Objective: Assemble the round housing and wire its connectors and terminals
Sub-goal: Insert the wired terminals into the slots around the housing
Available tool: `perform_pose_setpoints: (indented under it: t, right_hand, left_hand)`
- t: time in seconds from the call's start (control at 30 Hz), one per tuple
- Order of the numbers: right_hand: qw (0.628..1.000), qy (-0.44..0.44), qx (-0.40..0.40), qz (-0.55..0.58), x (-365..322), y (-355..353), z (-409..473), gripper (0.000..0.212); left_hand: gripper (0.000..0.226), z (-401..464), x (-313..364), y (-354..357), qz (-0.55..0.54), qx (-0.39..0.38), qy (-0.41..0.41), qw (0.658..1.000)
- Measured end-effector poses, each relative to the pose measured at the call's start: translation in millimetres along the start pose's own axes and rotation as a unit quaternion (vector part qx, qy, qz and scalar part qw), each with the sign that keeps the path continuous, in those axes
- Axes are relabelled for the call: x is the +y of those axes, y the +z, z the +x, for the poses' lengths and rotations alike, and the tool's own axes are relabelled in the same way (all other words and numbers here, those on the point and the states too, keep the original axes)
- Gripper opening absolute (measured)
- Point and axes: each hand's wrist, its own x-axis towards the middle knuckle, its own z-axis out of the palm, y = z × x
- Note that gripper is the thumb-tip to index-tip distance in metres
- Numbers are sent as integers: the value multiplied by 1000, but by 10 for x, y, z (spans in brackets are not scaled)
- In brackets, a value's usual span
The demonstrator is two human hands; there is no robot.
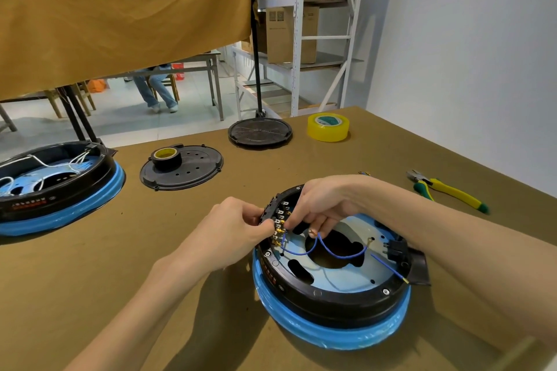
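Observation:
A round black housing (331, 298) with a blue wrapped rim lies open on the table in front of me. A black terminal block (272, 208) with brass tabs sits on its left inner rim. My left hand (238, 229) pinches the block's outer side. My right hand (319, 205) reaches over the rim and pinches a brass connector at the tabs. A blue wire (322, 250) loops from there across the pale blue inner plate. Another loose blue wire end (391, 269) lies toward the right rim, near a black connector (394, 250).
A second housing (60, 187) with white wires stands at the left. Two black round covers (193, 172) (260, 132) lie further back, one with a black tape roll (166, 157) on it. A yellow tape roll (328, 126) and yellow-green pliers (446, 190) lie at the right.

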Motion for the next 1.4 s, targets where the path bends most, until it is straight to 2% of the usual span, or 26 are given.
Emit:
perform_pose_setpoints:
  t: [0.17, 0.37, 0.7, 0.93, 1.03, 1.17, 1.4]
  right_hand:
    - [999, 7, -37, 27, 37, -23, 15, 8]
    - [997, 23, -54, 56, 45, -45, 47, 8]
    - [992, 33, -88, 86, 83, -74, 114, 10]
    - [998, -37, -41, 38, 150, -46, 66, 12]
    - [997, -26, -44, 61, 151, -53, 58, 11]
    - [995, -7, -45, 90, 143, -35, 104, 10]
    - [994, 22, -29, 106, 68, -19, 141, 11]
  left_hand:
    - [34, 16, -38, 28, 4, -8, 3, 1000]
    - [38, 12, -42, 19, 41, -31, 2, 999]
    - [33, 11, -42, 26, 57, -16, 8, 998]
    - [26, 72, -97, 8, 27, -19, 17, 999]
    - [28, 89, -114, 15, 14, -9, 27, 999]
    - [33, 64, -106, 2, 72, 20, 55, 996]
    - [34, 114, -154, -4, 90, 23, 68, 993]
